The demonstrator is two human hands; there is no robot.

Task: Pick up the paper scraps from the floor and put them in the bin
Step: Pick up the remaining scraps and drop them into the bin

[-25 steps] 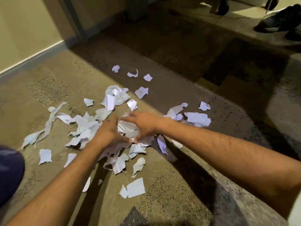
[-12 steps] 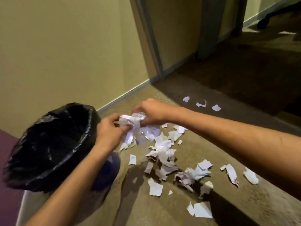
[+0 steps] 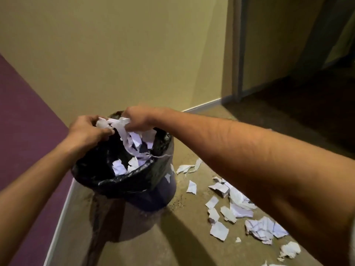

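Note:
A dark bin lined with a black plastic bag (image 3: 134, 181) stands on the floor by the wall. Over its mouth, my left hand (image 3: 88, 129) and my right hand (image 3: 140, 117) together grip a bunch of white paper scraps (image 3: 113, 121). Some scraps (image 3: 138, 143) hang and fall from the bunch into the bag, and others (image 3: 120, 167) lie inside it. Several more paper scraps (image 3: 230, 210) lie scattered on the brown floor to the right of the bin, partly hidden under my right forearm.
A yellow wall rises right behind the bin. A purple surface (image 3: 25, 131) with a white edge runs along the left. A dark doorway (image 3: 297, 83) opens at the upper right. Bare floor lies in front of the bin.
Both hands lifted a bunch of scraps off the floor pile and carried it left to above the bin. Scraps are now dropping into the bag.

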